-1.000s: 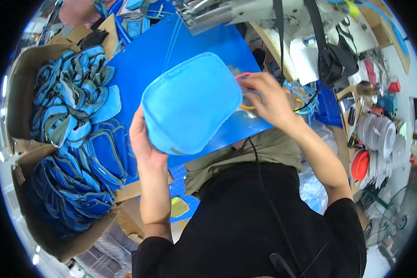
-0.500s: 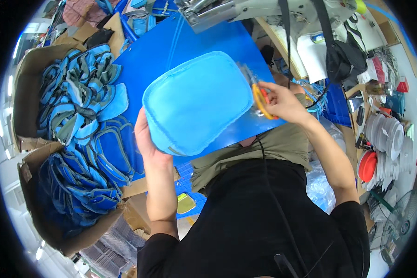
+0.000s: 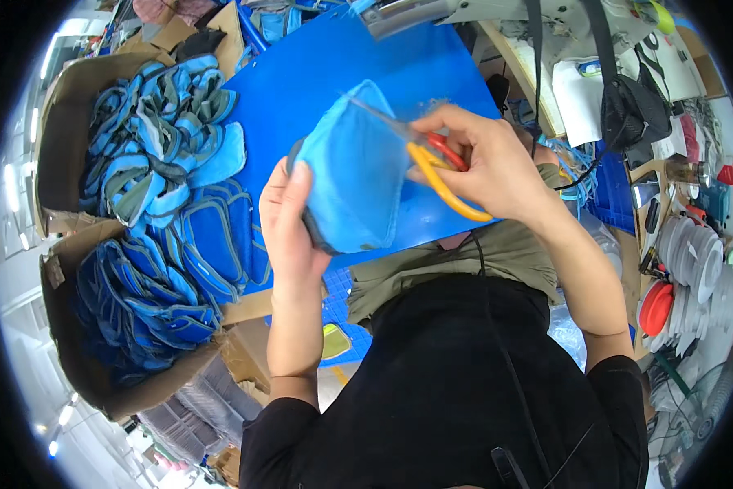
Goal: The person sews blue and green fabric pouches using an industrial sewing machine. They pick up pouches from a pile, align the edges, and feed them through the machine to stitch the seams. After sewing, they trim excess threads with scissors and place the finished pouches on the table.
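My left hand [image 3: 289, 216] holds a light-blue fabric case [image 3: 358, 183] with a dark edge, thumb pressed on the near face and fingers round its left side. The case is turned on edge above the blue tabletop [image 3: 285, 90]. In my right hand [image 3: 497, 167] is a pair of scissors [image 3: 448, 196] with yellow and red handles, my fingers in and round the loops. Their blades point up and left across the upper right part of the case, close to its seam. Whether the blades touch the fabric I cannot tell, as they are blurred.
On the left stand a cardboard box [image 3: 57, 147] with light-blue and grey fabric pieces and another box [image 3: 69, 326] with darker blue cases. A sewing machine [image 3: 415, 15] is at the far edge. Spools and white discs [image 3: 692, 253] hang at the right.
The case has turned from its broad flat face to an edge-on side. My right hand and the scissors have swung in over the case, from beside its right edge.
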